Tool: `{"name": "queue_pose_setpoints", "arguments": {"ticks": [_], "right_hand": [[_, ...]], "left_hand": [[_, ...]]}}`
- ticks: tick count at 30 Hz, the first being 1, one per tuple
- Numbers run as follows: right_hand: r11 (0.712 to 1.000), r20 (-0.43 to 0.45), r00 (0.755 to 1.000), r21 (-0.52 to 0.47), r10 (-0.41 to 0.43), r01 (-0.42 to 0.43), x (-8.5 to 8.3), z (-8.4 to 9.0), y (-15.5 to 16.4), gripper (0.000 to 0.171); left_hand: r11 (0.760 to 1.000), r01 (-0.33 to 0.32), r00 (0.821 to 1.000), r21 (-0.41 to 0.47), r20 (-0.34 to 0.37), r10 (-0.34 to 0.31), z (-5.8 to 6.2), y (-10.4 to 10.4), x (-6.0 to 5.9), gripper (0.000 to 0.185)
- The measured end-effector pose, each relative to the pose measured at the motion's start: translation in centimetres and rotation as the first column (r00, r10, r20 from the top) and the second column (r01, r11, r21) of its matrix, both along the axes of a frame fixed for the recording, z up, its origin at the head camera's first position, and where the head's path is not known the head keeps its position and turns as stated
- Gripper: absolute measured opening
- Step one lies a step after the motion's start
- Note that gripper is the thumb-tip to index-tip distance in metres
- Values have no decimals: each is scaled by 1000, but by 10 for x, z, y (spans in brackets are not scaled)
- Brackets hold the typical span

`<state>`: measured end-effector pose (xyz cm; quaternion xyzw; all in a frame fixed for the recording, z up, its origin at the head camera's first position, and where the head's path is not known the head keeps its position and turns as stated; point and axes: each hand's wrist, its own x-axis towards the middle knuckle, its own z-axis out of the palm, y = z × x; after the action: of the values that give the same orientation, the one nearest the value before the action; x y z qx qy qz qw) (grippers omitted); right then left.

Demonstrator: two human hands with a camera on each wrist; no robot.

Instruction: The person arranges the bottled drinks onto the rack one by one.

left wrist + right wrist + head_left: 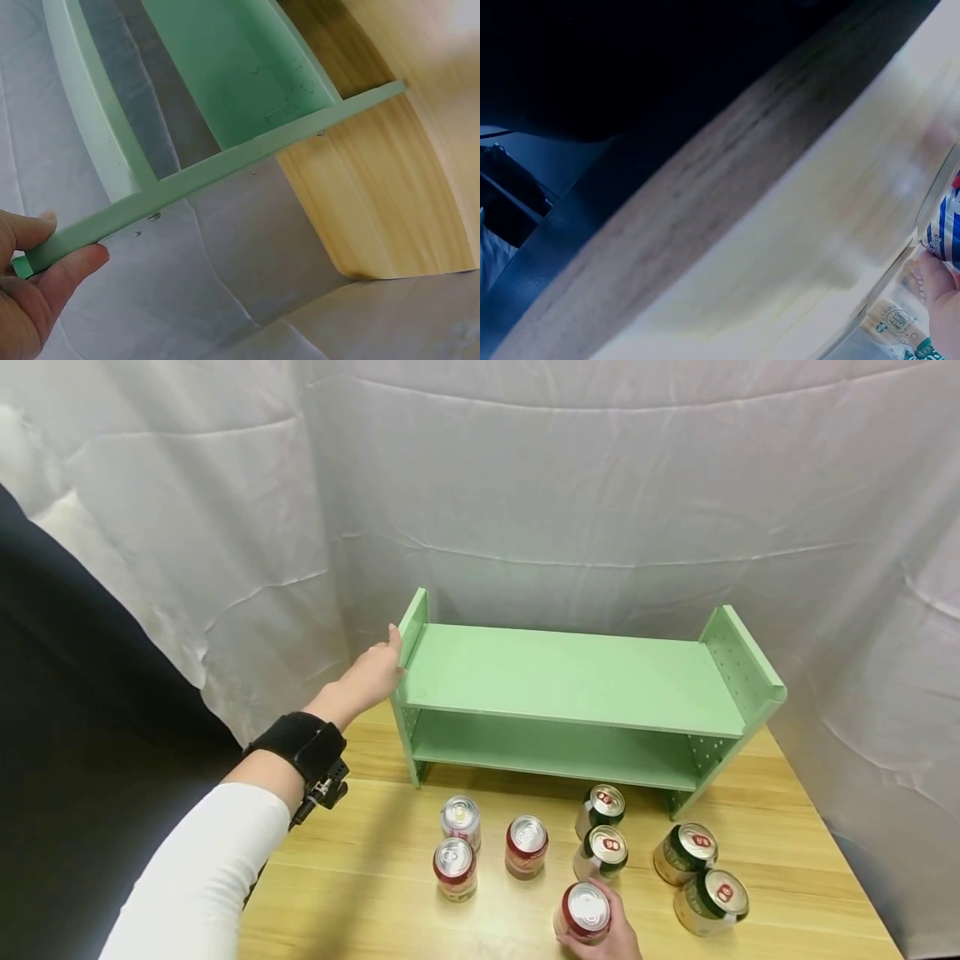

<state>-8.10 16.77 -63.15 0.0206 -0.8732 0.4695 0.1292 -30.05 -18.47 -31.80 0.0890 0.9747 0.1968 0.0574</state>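
Observation:
My left hand (378, 672) grips the upper end of the left side panel (217, 166) of a green two-tier shelf (570, 681). In the left wrist view, thumb and fingers lie on either side of that panel. Low in the head view, my right hand (611, 935) holds a red-topped drink can (588, 908) that stands upright, fingers along its right side. Just behind it is a green-and-white can (600, 853), with another such can (602, 808) farther back. At the right wrist view's edge, the fingers touch a blue-and-white striped surface (949, 229).
Left of the held can stand two red-topped cans (527, 847) (454, 870) and a silver can (461, 820). Two green-and-gold cans (686, 853) (711, 902) stand to the right. Everything is on a wooden table (330, 893), with grey curtains (570, 485) behind.

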Motion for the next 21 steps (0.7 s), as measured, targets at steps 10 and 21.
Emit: {"name": "queue_pose_setpoints", "arguments": {"ticks": [10, 21], "right_hand": [[999, 19, 1000, -44, -16, 16, -5, -4, 0, 94], [998, 98, 995, -42, -34, 38, -12, 1, -3, 89]], "left_hand": [[993, -95, 972, 72, 224, 77, 8, 5, -22, 63], [988, -128, 962, 85, 253, 103, 11, 6, -22, 41]]}}
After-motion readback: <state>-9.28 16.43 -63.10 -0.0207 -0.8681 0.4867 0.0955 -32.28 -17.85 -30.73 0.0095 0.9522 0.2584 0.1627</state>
